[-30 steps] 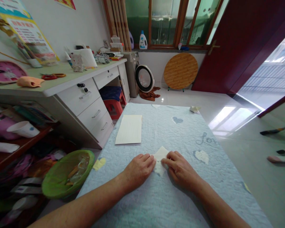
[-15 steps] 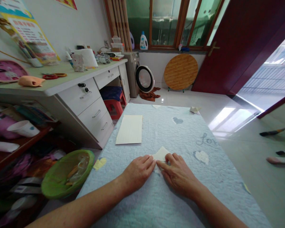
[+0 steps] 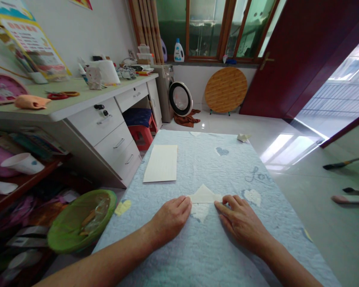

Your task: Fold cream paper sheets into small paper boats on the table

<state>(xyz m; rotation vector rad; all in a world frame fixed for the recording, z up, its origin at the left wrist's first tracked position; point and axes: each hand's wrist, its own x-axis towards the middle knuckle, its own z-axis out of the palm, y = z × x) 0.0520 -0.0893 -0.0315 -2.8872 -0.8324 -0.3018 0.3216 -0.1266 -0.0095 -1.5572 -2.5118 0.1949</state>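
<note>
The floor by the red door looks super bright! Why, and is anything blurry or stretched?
Head view, right side: daylight seems to come through the doorway, leaving white glare on the floor; head view, left edge: the shelf and its things look smeared, and the pink clock looks stretched; head view, middle: the folded paper looks clearer.

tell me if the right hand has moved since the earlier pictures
Yes, rightward: the right hand has moved along the folded paper, nearer the printed white heart to its right.
</note>
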